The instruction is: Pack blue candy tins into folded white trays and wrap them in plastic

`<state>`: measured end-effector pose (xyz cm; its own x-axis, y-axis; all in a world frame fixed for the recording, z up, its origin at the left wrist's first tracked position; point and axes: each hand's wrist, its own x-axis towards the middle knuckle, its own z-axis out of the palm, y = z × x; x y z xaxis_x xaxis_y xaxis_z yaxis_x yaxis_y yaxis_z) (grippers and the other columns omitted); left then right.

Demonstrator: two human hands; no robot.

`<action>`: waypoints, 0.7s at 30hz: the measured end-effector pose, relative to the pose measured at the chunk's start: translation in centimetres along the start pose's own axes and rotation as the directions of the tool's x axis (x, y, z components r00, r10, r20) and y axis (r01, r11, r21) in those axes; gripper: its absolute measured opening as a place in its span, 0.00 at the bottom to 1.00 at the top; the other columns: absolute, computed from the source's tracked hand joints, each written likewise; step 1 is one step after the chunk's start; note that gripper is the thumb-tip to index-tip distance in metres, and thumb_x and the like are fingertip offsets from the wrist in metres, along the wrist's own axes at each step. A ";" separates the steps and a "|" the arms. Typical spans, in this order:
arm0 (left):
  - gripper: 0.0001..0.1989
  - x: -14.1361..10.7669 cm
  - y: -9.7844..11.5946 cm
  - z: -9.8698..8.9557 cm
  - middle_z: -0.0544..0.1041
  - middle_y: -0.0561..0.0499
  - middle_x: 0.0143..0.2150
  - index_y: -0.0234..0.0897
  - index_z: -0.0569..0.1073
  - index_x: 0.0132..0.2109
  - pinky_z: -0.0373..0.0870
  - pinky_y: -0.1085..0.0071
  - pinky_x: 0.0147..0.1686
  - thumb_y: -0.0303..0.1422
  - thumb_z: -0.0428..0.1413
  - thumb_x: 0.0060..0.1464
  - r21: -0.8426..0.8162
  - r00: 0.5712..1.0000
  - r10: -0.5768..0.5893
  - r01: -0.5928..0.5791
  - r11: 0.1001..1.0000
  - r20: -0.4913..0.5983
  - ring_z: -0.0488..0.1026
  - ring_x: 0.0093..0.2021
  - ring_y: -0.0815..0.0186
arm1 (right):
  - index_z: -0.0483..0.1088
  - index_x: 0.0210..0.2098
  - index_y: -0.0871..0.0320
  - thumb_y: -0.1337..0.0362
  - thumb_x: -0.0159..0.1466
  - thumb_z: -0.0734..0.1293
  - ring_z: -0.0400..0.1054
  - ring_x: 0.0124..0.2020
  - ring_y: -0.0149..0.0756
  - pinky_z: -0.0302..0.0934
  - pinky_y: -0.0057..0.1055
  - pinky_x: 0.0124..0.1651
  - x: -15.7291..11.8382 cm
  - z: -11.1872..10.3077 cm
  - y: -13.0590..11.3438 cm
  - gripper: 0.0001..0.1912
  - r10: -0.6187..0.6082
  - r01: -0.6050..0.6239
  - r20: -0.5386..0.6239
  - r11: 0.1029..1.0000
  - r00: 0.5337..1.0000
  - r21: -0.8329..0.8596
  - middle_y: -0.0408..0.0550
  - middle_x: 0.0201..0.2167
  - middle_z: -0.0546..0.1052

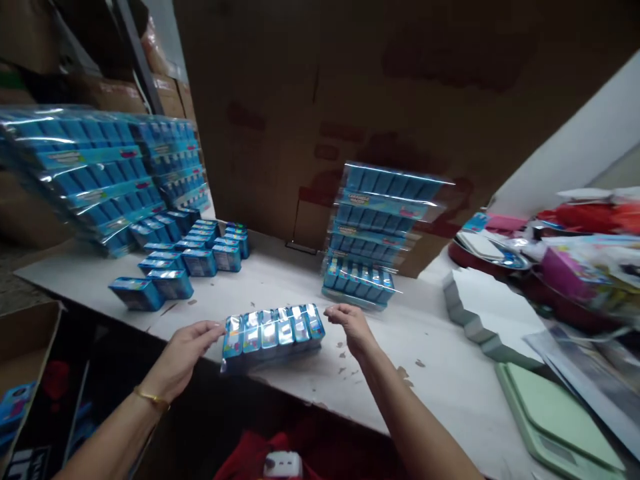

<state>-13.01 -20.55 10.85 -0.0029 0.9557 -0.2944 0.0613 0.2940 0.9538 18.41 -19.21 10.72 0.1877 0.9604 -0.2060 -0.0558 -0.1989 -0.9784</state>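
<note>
A row of several small blue boxes (pixel 273 330) lies near the table's front edge, with clear glossy plastic over it. My left hand (pixel 183 353) is at the row's left end, its thumb and fingers pinched together on the plastic there. Just off the right end, my right hand (pixel 350 323) has its fingertips pressed together. Anything thin between them is too fine to make out. Behind the right hand stands a stack of similar clear-wrapped packs (pixel 375 237). Loose blue boxes (pixel 200 261) stand in rows on the left part of the table.
Tall stacks of wrapped packs (pixel 95 177) rise at the left. A large cardboard box (pixel 280 120) stands behind the white table (pixel 280 273). To the right are a stack of white cards (pixel 490 307), a pale green scale (pixel 560 413) and heaped bags. An open carton (pixel 30 340) sits lower left.
</note>
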 end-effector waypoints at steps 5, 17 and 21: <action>0.17 3.8 7.4 4.1 0.66 0.55 0.23 0.32 0.72 0.28 0.50 0.77 0.21 0.43 0.61 0.36 0.030 0.985 0.167 -0.168 0.985 0.055 0.55 0.23 0.75 | 0.69 0.16 0.62 0.59 0.43 0.70 0.56 0.21 0.26 0.51 0.27 0.28 -0.1 -3.3 -4.7 0.11 -0.140 0.145 -0.130 0.989 0.982 0.030 0.40 0.15 0.67; 0.15 15.4 16.7 23.0 0.62 0.56 0.15 0.31 0.71 0.22 0.46 0.76 0.18 0.40 0.61 0.30 0.045 0.959 0.258 -0.265 0.963 0.114 0.53 0.18 0.76 | 0.62 0.13 0.60 0.55 0.44 0.67 0.53 0.14 0.24 0.49 0.25 0.18 9.0 -16.2 -12.1 0.15 -0.308 0.199 -0.482 0.944 0.820 -0.264 0.39 0.10 0.62; 0.18 17.0 15.6 25.1 0.69 0.51 0.21 0.31 0.72 0.25 0.50 0.77 0.19 0.45 0.58 0.34 0.078 0.965 0.249 -0.255 0.964 0.075 0.59 0.20 0.73 | 0.69 0.23 0.61 0.53 0.53 0.61 0.63 0.21 0.29 0.58 0.27 0.26 11.3 -19.6 -9.2 0.17 -0.374 0.144 -0.496 0.886 0.784 -0.440 0.44 0.19 0.70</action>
<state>12.97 -0.08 19.21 0.0876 0.9949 -0.0508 0.1376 0.0384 0.9897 40.30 -10.36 17.08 0.6543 0.7302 0.1966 0.4094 -0.1235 -0.9040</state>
